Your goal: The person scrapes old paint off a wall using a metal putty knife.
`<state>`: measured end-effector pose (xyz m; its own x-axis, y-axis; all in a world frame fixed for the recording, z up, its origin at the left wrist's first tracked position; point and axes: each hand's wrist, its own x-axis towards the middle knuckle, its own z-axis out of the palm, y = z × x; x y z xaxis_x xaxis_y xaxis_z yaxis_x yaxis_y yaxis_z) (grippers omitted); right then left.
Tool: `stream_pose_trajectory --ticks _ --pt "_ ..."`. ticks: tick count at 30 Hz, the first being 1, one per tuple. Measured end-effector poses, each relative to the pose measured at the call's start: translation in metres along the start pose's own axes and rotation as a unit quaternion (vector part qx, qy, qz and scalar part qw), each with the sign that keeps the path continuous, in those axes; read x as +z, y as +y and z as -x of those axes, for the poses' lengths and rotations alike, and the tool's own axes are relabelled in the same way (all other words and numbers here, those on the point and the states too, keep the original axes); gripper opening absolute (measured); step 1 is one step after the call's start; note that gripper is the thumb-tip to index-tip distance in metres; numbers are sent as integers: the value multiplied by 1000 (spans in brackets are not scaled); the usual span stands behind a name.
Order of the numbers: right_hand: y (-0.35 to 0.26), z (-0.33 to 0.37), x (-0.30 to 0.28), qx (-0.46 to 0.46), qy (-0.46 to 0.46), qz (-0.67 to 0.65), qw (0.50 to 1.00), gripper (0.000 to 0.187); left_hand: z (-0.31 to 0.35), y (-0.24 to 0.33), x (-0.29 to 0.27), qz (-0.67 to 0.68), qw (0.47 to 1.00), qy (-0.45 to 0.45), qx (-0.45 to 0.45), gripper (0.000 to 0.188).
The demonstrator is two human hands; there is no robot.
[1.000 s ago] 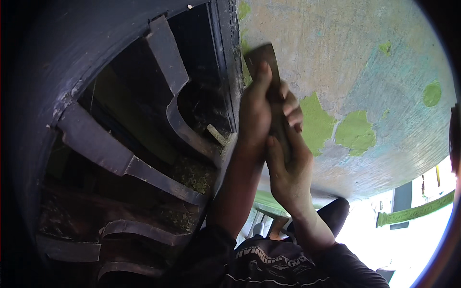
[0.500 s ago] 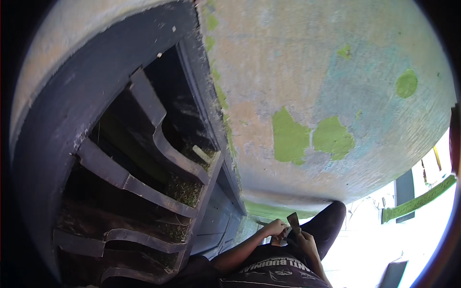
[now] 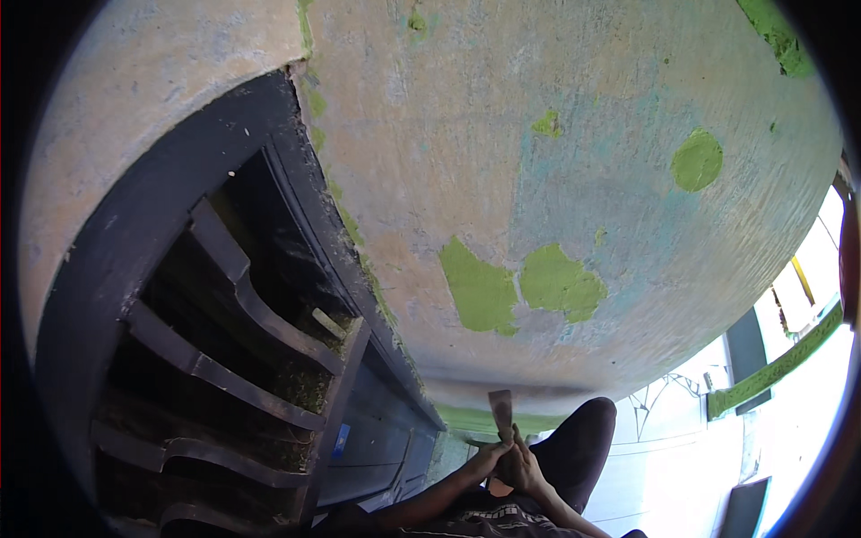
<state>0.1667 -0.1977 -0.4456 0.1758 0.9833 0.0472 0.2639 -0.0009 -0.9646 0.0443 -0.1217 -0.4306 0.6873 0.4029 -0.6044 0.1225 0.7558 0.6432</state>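
A flat-bladed scraper [image 3: 500,411] points up and away from me, its blade short of the patchy wall. My right hand [image 3: 531,472] is closed round the lower part of its handle. Pressed against it from the other side is my left hand [image 3: 487,459], its fingers closed at the same handle. The two hands meet in front of my body, beside my raised knee [image 3: 587,439]. Most of the handle and the fingertips are hidden between the palms.
The scraped wall [image 3: 404,161] carries green paint patches [image 3: 563,282]. At left stands a dark wooden frame [image 3: 161,206] with curved slats [image 3: 224,381] and debris on its ledge. A green rail [image 3: 776,369] runs at right against a bright floor.
My hands have come together at the scraper's handle, and the scraper has shifted left. A pale piece near my left hand no longer shows. The view has turned, moving the wall patches left.
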Motion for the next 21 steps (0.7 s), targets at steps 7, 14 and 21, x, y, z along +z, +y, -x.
stream_pose_trajectory --ticks 7,14,21 --pt "-130 -52 -29 83 -91 324 938 29 35 12 -20 41 985 101 131 29" --pt "-174 -125 -12 -300 -150 254 907 17 93 62 -7 57 973 120 190 17" --pt "-191 -169 23 -535 -236 260 769 21 75 48 -24 65 943 76 316 23"
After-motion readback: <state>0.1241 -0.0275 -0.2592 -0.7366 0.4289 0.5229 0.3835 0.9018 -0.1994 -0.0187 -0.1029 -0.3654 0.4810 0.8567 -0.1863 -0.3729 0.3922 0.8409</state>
